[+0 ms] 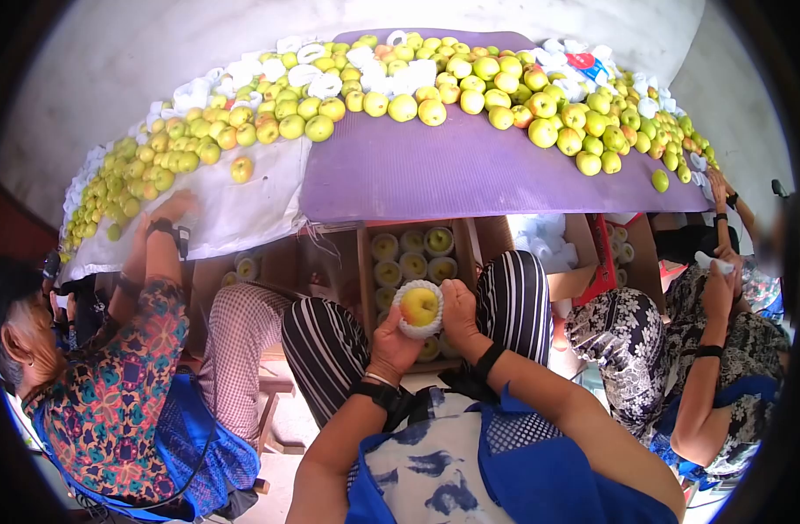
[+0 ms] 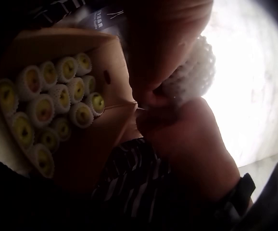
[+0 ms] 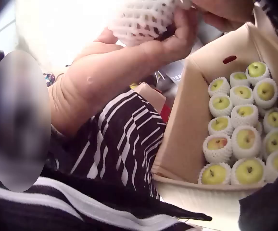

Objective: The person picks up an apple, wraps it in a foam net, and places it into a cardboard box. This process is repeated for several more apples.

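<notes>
White foam [image 1: 420,333] wraps the mid-frame apple [image 1: 420,305]; left hand [image 1: 393,343] and right hand [image 1: 459,312] clamp fingers round it, the table [image 1: 496,185] edge bare above.

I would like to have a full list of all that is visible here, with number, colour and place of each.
held apple: one, yellow-red, centre
foam net: one, white, around held apple
purple mat: one, purple, upper centre
white sheet: one, white, left of mat
loose apples: too many to count, yellow-green, some reddish, on mat and sheet
loose nets: many, white, among loose apples
packet: one, red-blue-white, upper right
carton: one, brown, below mat's front edge
netted apples: over a dozen, mostly yellow-green, inside carton
other cartons: several, brown or red, both sides
other people: at least two, patterned clothes, left and right
striped trousers: one pair, black-white, beside carton
left hand, right hand: bare, holding netted fruit
</notes>
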Demonstrator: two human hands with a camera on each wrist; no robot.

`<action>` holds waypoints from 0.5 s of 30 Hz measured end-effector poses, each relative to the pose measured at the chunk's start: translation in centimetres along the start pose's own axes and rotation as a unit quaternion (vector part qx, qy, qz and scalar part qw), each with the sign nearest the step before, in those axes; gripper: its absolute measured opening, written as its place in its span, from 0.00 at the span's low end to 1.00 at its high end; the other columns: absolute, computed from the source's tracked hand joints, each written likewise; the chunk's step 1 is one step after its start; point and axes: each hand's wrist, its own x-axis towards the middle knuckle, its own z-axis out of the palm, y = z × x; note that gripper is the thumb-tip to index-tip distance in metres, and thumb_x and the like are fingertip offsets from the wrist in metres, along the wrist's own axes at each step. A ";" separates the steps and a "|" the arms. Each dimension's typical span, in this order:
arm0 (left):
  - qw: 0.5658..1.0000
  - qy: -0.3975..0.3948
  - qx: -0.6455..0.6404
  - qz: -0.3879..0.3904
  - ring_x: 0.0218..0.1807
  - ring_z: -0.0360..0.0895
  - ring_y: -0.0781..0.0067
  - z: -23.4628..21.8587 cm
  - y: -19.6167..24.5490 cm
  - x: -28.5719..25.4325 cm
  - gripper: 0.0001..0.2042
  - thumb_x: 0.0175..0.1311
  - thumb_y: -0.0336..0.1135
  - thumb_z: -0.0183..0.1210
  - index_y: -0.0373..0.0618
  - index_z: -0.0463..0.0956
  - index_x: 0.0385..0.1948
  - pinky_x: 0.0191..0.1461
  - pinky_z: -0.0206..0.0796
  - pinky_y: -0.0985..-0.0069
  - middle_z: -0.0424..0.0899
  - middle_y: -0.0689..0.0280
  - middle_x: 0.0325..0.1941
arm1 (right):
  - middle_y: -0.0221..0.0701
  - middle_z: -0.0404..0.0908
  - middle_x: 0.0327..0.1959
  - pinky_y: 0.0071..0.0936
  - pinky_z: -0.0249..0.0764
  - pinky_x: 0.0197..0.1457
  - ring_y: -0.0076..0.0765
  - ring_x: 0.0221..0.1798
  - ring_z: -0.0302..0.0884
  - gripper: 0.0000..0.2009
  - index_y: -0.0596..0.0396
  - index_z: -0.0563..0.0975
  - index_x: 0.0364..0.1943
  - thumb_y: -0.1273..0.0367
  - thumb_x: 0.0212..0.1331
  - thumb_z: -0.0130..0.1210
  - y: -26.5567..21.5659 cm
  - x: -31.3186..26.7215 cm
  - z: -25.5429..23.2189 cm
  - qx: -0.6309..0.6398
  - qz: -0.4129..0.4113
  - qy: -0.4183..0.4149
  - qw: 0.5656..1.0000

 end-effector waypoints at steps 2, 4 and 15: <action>0.999 0.026 -0.044 -0.003 0.61 0.58 0.60 -0.4 0.1 0.0 0.24 0.61 0.49 0.44 0.43 0.61 0.53 0.66 0.42 0.61 0.64 0.60 0.58 | 0.46 0.72 0.25 0.35 0.65 0.35 0.51 0.29 0.69 0.12 0.61 0.70 0.29 0.65 0.57 0.43 -1.4 -0.7 0.2 -0.092 -0.015 -0.003 0.996; 0.997 0.035 -0.061 -0.006 0.61 0.58 0.60 -0.3 0.3 -0.1 0.25 0.61 0.51 0.42 0.43 0.62 0.53 0.66 0.43 0.61 0.65 0.60 0.57 | 0.47 0.72 0.27 0.36 0.65 0.36 0.52 0.31 0.69 0.11 0.61 0.70 0.30 0.65 0.58 0.42 -2.3 -1.2 0.4 -0.110 -0.028 -0.014 0.993; 0.983 0.181 -0.032 -0.028 0.56 0.65 0.56 0.2 2.6 -1.1 0.26 0.63 0.51 0.33 0.38 0.63 0.50 0.60 0.54 0.60 0.68 0.54 0.53 | 0.45 0.70 0.42 0.35 0.66 0.48 0.49 0.44 0.70 0.19 0.57 0.65 0.47 0.71 0.48 0.49 -3.0 -1.6 -0.5 -0.164 0.004 -0.191 0.968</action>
